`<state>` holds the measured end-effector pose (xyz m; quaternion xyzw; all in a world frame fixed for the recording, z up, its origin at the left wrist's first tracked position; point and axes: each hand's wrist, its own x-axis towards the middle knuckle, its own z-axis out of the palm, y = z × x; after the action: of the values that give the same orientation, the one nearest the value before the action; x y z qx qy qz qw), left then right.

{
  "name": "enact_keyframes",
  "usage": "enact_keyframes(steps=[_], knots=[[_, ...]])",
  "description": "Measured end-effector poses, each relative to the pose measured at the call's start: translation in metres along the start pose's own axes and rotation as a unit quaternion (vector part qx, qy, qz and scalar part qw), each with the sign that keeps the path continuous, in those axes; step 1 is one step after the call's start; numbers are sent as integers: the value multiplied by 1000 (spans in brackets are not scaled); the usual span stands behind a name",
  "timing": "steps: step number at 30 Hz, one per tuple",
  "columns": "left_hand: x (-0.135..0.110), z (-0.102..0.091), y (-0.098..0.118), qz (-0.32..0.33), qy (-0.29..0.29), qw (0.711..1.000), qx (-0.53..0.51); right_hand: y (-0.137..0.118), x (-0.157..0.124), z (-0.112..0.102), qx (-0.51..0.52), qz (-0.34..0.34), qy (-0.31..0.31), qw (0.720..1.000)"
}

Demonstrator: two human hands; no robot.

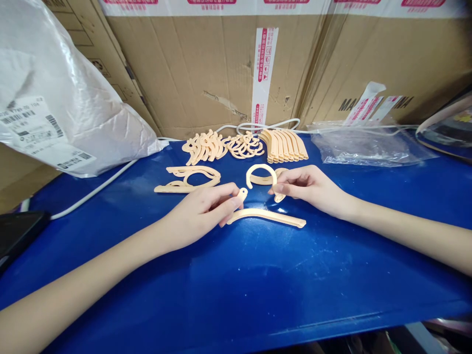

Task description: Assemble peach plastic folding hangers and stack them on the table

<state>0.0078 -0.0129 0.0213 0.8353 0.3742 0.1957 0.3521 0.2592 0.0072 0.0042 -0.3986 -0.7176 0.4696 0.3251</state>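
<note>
Blue table (258, 275), cardboard boxes (191, 64) behind: left hand (201, 211) clamps a hanger arm (269, 217), right hand (309, 187) a hook (260, 171).

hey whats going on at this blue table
A person works with two bare hands over a blue table. The left hand pinches one end of a peach plastic hanger bar that lies on the table. The right hand holds a curved hook of the same plastic just behind it. Further back lie piles of similar parts, before cardboard boxes.
</note>
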Motion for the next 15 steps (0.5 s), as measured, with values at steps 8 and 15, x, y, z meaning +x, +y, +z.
enact_keyframes(steps=[8,15], knots=[[4,-8,-1,-33,-60,990,-127,2,-1,1,0,-9,-7,1000],[2,3,-6,6,40,996,83,1,0,1,26,-23,-11,999]])
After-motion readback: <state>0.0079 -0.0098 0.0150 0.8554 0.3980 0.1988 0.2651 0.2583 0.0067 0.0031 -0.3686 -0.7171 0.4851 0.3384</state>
